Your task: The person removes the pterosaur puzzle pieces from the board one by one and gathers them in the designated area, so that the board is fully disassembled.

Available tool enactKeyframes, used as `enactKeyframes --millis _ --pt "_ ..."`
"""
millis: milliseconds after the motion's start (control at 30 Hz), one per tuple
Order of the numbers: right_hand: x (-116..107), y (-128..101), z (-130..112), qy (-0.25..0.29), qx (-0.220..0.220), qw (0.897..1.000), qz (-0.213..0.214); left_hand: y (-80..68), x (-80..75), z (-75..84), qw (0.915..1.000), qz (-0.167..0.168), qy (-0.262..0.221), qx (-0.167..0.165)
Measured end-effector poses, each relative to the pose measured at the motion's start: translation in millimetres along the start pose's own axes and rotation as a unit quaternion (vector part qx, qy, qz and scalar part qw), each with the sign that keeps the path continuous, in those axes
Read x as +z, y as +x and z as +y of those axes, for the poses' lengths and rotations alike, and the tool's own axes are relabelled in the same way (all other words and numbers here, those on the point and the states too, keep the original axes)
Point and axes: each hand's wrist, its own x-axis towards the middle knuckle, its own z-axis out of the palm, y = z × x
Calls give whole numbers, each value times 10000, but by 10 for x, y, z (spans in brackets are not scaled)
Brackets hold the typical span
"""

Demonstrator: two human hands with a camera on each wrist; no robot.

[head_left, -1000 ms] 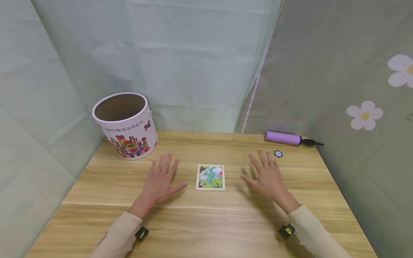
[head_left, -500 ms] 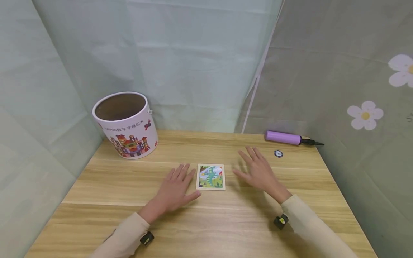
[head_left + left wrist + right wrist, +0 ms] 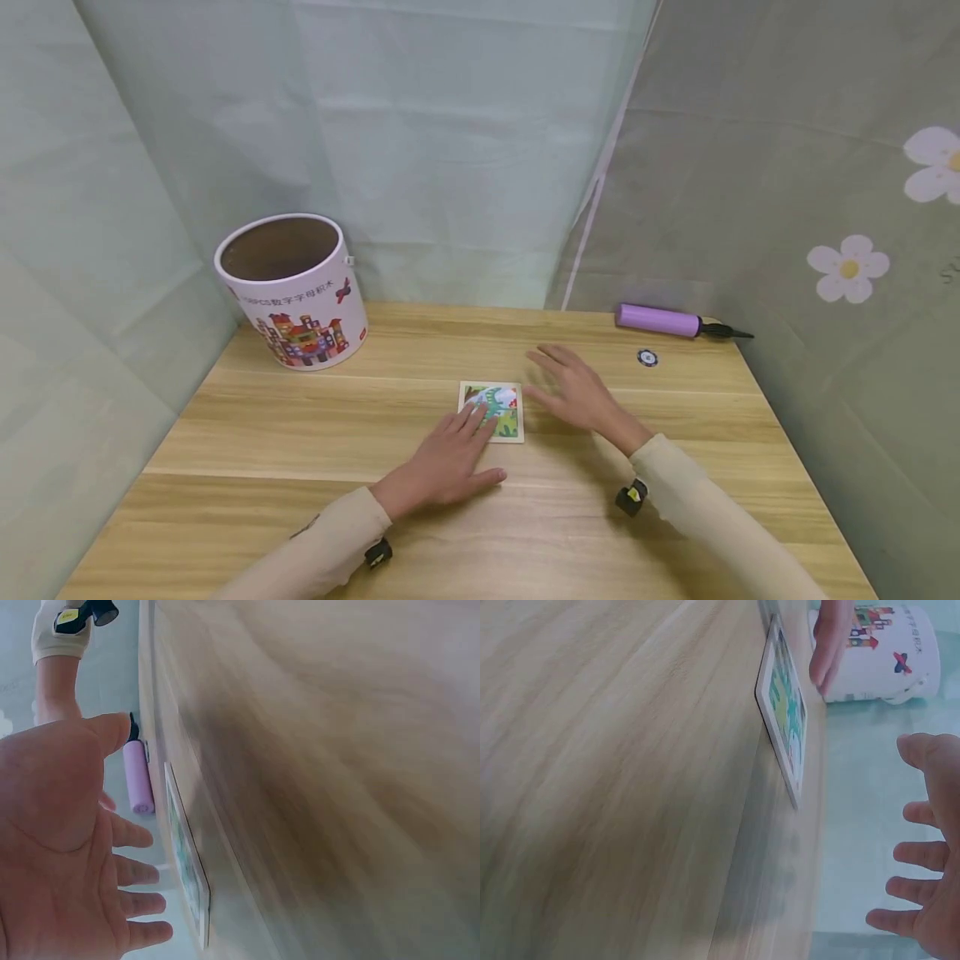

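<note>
A small square picture puzzle (image 3: 510,427) with a green dinosaur lies flat on the wooden table, its lower left part covered by fingers in the head view. Over that corner reaches my left hand (image 3: 446,463), fingers straight and slightly spread. Both wrist views show a gap between this hand and the puzzle board (image 3: 781,705). To the right of the board hovers my right hand (image 3: 576,392), its fingers spread and holding nothing. In the left wrist view the board (image 3: 187,859) appears edge-on beyond my left fingertips.
At the back left stands a white printed bucket (image 3: 318,302) with its top uncovered. A purple hand pump (image 3: 658,321) lies by the back right edge, with a dark poker chip (image 3: 647,357) just in front. Cloth curtains (image 3: 465,150) hang behind the table (image 3: 225,450).
My left hand has moved right, from beside the puzzle to over its lower left corner. My right hand has shifted left, closer to the puzzle. The puzzle lies where it was.
</note>
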Motion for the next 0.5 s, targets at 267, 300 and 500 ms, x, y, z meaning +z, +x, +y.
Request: enactKeyframes --millis 267,300,500 --pt "119 171 -54 413 -234 9983 -332 184 82 64 9993 -376 16 -45" --pt "132 189 -59 486 -261 9977 -385 195 89 67 9992 -398 22 -52" --pt "218 292 -38 788 -353 9947 -558 222 94 69 9989 -456 27 -68"
